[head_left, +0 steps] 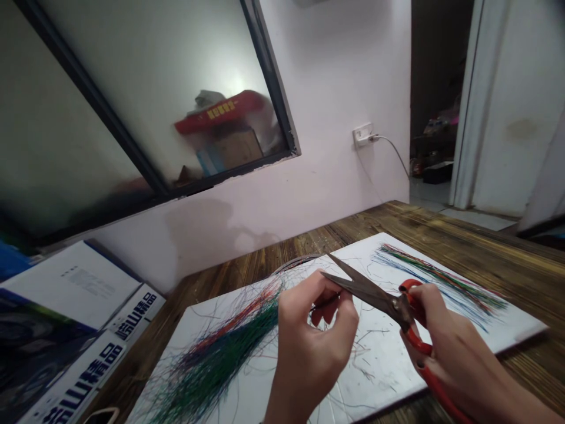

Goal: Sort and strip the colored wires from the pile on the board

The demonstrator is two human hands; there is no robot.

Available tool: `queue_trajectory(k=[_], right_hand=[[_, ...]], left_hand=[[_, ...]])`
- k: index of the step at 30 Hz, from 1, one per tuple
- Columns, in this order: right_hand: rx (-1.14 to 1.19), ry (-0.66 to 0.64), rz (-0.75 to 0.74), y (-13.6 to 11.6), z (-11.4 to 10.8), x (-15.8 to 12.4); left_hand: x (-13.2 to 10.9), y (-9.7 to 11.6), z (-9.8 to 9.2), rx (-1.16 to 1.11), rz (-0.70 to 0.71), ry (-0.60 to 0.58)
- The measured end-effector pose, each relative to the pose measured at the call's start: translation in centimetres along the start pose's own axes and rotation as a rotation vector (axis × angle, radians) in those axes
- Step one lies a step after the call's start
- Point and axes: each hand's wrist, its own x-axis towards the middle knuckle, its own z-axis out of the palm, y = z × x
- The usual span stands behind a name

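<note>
My left hand [315,347] is raised over the white board, thumb and fingertips pinched together around what looks like a thin dark wire [325,302], mostly hidden by the fingers. In my right hand [454,335] is a pair of scissors [375,294] with red handles and dark, worn blades. The blades stand apart, their tips close to the left fingertips. Left of my hands lies a large loose bundle of thin green, blue and red wires [229,353]. A neater row of cut wires [441,277] rests on the board's right side.
The white board [397,365] lies on a dark wooden table [477,235], with short wire snippets scattered over it. Printed boxes [75,288] stand at the left. Behind are a wall with a plugged socket [363,135], a frosted window [176,59] and a doorway.
</note>
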Motion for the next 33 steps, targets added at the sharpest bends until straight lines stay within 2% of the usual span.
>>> queue_trajectory(k=[6, 14, 20, 25, 29, 33], right_hand=[[0.01, 0.004, -0.049, 0.2, 0.1, 0.0], [0.009, -0.058, -0.012, 0.4, 0.2, 0.1], [-0.046, -0.035, -0.024, -0.3, 0.4, 0.4], [-0.053, -0.086, -0.002, -0.1, 0.6, 0.3], [0.019, -0.108, 0.014, 0.6, 1.0, 0.1], [0.276, -0.169, 0.04, 0.3, 1.8, 0.0]], left_hand=[[0.2, -0.1, 0.3, -0.021, -0.014, 0.006], [0.4, -0.2, 0.4, -0.064, -0.062, -0.015], [0.6, -0.3, 0.6, -0.079, -0.078, -0.043], [0.7, -0.7, 0.7, -0.085, -0.122, -0.067], [0.9, -0.8, 0.7, -0.092, -0.139, -0.067], [1.1, -0.8, 0.8, -0.105, -0.15, -0.06]])
